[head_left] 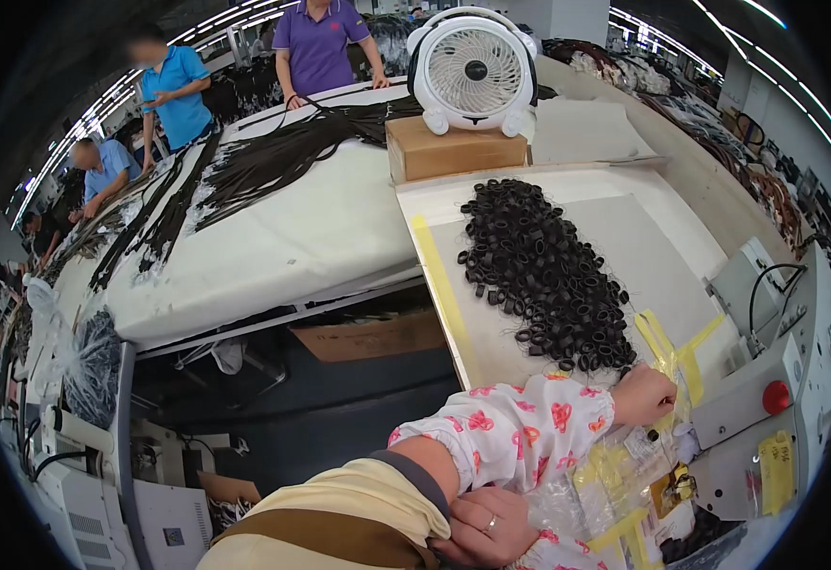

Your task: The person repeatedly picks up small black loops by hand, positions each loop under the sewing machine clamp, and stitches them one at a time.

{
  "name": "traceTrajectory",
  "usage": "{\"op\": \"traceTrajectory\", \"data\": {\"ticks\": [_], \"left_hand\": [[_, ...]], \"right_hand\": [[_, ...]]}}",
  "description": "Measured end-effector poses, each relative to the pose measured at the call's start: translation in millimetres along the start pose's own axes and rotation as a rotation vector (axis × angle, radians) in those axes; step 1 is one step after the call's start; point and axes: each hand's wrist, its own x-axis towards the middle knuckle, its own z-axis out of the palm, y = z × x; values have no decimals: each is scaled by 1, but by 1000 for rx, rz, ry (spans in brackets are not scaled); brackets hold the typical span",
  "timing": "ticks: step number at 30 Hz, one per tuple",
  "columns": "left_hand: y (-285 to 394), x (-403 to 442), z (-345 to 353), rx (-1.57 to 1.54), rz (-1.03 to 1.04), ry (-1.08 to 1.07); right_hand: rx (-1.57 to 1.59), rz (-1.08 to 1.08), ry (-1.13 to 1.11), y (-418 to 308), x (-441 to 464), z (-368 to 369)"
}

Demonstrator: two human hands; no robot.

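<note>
Tabletop, long and white, runs off to the far left, with bunches of dark strips on top. A person in a purple top stands behind it, and two people in blue are farther left. Nearer, on the right, is a big pale tray. A gray machine sits just beside its right edge. In the middle of the tray is a big heap of little black loops, all jumbled up. A white fan stands on a brown box just past the tray. White sleeves with pink shapes cover the lower arms. The left hand is at the near end of the heap, by some yellow tape, with its fingers curled in; I can't tell if it has hold of anything. The right hand is bent too, up against the left arm near the elbow, and I can't tell if it is pinching any cloth. A red button is on the machine. Smallest is a shiny ring on a right finger.
</note>
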Motion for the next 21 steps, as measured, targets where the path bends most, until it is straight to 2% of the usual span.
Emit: {"op": "traceTrajectory", "data": {"ticks": [2, 7, 9, 10, 12, 13, 15, 16, 18, 21], "left_hand": [[-1, 1, -2, -44, -28, -10], [4, 5, -11, -180, -159, -35], [-3, 12, -13, -392, -166, -66], [-5, 16, -19, -396, -169, -67], [-11, 26, -35, -910, -413, -140], [-14, 28, -43, -910, -413, -140], [-23, 29, -55, -1151, -607, -21], [-27, 29, -57, -1151, -606, -21], [-31, 30, -60, -1345, -630, 40], [-30, 30, -61, -1391, -658, 64]], "right_hand": [[-118, -175, 112, 0, 5, 0], [-107, -221, 20, 0, 7, -4], [-95, -182, 55, 1, 6, -1], [-94, -177, 55, 1, 4, -1], [-107, -154, 19, 2, 1, -2], [-106, -154, 19, 3, 1, -1], [-80, -127, -17, 4, 1, -1], [-80, -128, -18, 4, 0, -1], [-94, -151, -33, 4, 0, -2], [-152, -232, 42, 5, -3, 0]]}}
